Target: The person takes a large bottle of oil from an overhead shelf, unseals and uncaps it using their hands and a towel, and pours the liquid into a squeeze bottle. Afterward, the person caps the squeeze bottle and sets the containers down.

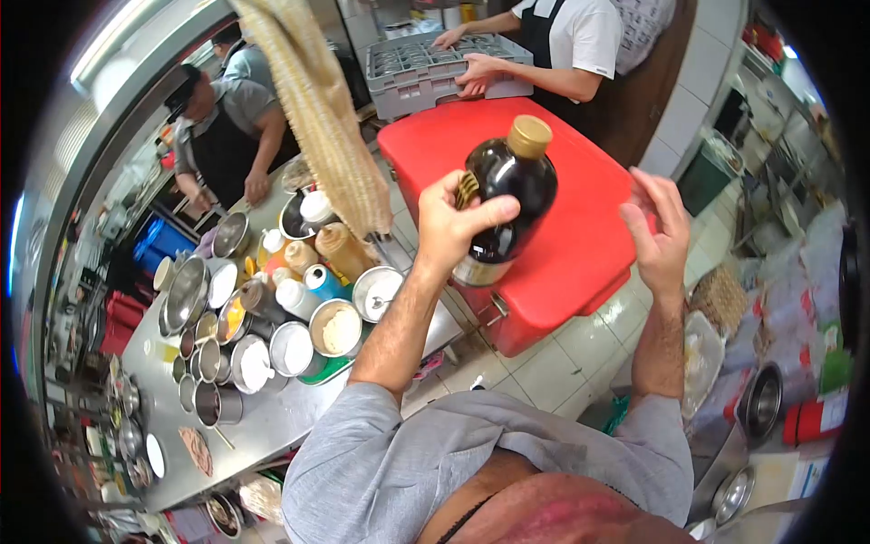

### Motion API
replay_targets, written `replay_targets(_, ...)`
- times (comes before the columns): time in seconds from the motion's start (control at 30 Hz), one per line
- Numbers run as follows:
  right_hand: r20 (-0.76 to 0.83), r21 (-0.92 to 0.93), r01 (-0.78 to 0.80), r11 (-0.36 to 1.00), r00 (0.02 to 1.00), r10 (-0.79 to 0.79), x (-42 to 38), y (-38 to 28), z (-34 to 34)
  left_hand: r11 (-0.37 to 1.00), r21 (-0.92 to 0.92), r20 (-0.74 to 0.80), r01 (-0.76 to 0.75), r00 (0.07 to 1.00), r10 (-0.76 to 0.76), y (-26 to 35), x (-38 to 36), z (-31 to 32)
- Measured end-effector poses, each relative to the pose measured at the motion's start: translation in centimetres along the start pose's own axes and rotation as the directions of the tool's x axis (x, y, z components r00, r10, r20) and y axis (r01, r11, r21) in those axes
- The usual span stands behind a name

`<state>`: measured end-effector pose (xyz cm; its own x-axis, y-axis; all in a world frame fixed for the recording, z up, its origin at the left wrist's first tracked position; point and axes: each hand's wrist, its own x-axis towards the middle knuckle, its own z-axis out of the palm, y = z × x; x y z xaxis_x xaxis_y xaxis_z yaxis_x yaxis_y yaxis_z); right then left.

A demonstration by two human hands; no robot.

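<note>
A dark bottle [521, 181] with a gold cap is in my left hand [458, 222], tilted, with the cap pointing away from me. The thumb lies across the bottle's side and the fingers wrap behind it. Part of a pale label shows near its base. Beneath the bottle is a large red cooler box [571, 263] with a metal latch at the front. My right hand [657, 222] is raised beside the cooler's right edge, apart from the bottle. Its fingers are spread, with nothing in them.
On the left, a steel table [281, 417] carries several metal bowls, squeeze bottles and a tub of pale powder [340, 331]. A yellowish cloth [313, 109] hangs above it. Beyond the cooler, a person grips a grey glass rack [444, 68]. Another person works behind the table.
</note>
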<state>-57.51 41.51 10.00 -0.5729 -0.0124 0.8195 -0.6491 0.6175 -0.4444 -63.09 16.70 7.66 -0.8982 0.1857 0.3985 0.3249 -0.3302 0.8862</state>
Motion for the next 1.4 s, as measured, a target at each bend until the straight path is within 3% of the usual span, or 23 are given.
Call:
replay_targets(0.07,0.065,0.129,0.204,0.971,0.975,-0.213,3.3,-3.6,2.6,0.998,-0.061,0.016,-0.036,0.999,0.037,2.8,-2.4,-0.9)
replay_targets(0.17,0.232,0.39,0.282,0.877,0.891,-0.39,6.3,-9.1,6.1,0.993,-0.111,-0.023,-0.039,0.999,0.037,5.9,-6.5,-3.3)
replay_targets(0.27,0.462,0.526,0.147,0.837,0.777,-0.427,6.7,-14.4,9.9,0.994,-0.072,-0.134,-0.081,0.988,0.071,8.9,-11.7,-5.8)
replay_targets(0.3,0.465,0.56,0.146,0.816,0.76,-0.454,6.4,-15.8,11.2,0.995,-0.02,-0.186,-0.093,0.979,0.088,9.8,-13.6,-6.8)
replay_targets(0.4,0.579,0.725,-0.124,0.677,0.643,-0.502,4.9,-20.2,16.1,0.991,0.125,-0.378,-0.038,0.922,0.083,12.3,-19.7,-9.8)
replay_targets(0.47,0.703,0.677,-0.242,0.695,0.49,-0.514,3.9,-23.8,18.4,0.944,0.33,-0.469,0.025,0.872,0.141,12.9,-24.4,-13.1)
replay_targets(0.5,0.764,0.631,-0.324,0.705,0.419,-0.49,3.2,-26.1,19.3,0.955,0.295,-0.536,0.039,0.834,0.132,14.7,-26.0,-12.6)
replay_targets(0.53,0.755,0.647,-0.334,0.686,0.407,-0.514,2.4,-28.0,20.7,0.943,0.324,-0.576,0.078,0.807,0.131,15.3,-28.3,-13.9)
replay_targets(0.6,0.805,0.593,-0.301,0.746,0.198,-0.56,1.0,-31.5,23.7,0.897,0.402,-0.635,0.185,0.762,0.127,16.8,-33.0,-16.2)
replay_targets(0.67,0.796,0.601,-0.235,0.764,0.09,-0.599,-0.8,-35.7,26.9,0.887,0.424,-0.671,0.182,0.721,0.173,17.4,-37.7,-19.0)
replay_targets(0.73,0.818,0.518,-0.346,0.783,-0.069,-0.571,-2.8,-39.7,30.1,0.894,0.398,-0.731,0.207,0.661,0.173,18.7,-41.6,-20.6)
replay_targets(0.77,0.803,0.506,-0.375,0.777,-0.125,-0.583,-3.7,-41.9,31.5,0.89,0.401,-0.737,0.218,0.654,0.172,19.4,-43.3,-21.3)
replay_targets(0.9,0.754,0.378,-0.545,0.748,-0.288,-0.591,-7.8,-49.1,37.6,0.896,0.39,-0.842,0.213,0.476,0.254,19.7,-49.2,-25.1)
replay_targets(1.0,0.706,0.336,-0.523,0.784,-0.411,-0.577,-10.3,-54.0,41.8,0.92,0.359,-0.891,0.159,0.351,0.287,19.4,-52.4,-27.9)
replay_targets(1.13,0.641,0.455,-0.403,0.794,-0.471,-0.606,-12.3,-58.7,46.4,0.915,0.398,-0.886,0.073,0.289,0.362,18.9,-54.6,-32.1)
replay_targets(1.2,0.632,0.474,-0.387,0.791,-0.475,-0.612,-12.7,-61.0,47.6,0.913,0.409,-0.891,-0.002,0.215,0.4,18.5,-55.4,-34.3)
replay_targets(1.27,0.588,0.776,-0.032,0.629,-0.322,-0.742,-13.7,-63.0,48.9,0.897,0.441,-0.879,0.019,0.209,0.428,18.6,-56.1,-36.7)
replay_targets(1.3,0.466,0.88,0.013,0.475,-0.214,-0.858,-14.3,-63.4,49.5,0.898,0.44,-0.889,0.011,0.152,0.433,18.4,-56.5,-37.7)
replay_targets(1.33,0.436,0.9,0.066,0.431,-0.153,-0.887,-15.1,-64.0,50.3,0.9,0.437,-0.896,0.0,0.094,0.435,18.3,-56.8,-38.7)
replay_targets(1.4,0.361,0.931,0.078,0.357,-0.035,-0.932,-16.5,-65.0,51.7,0.887,0.461,-0.884,-0.03,0.073,0.462,18.6,-57.7,-40.7)
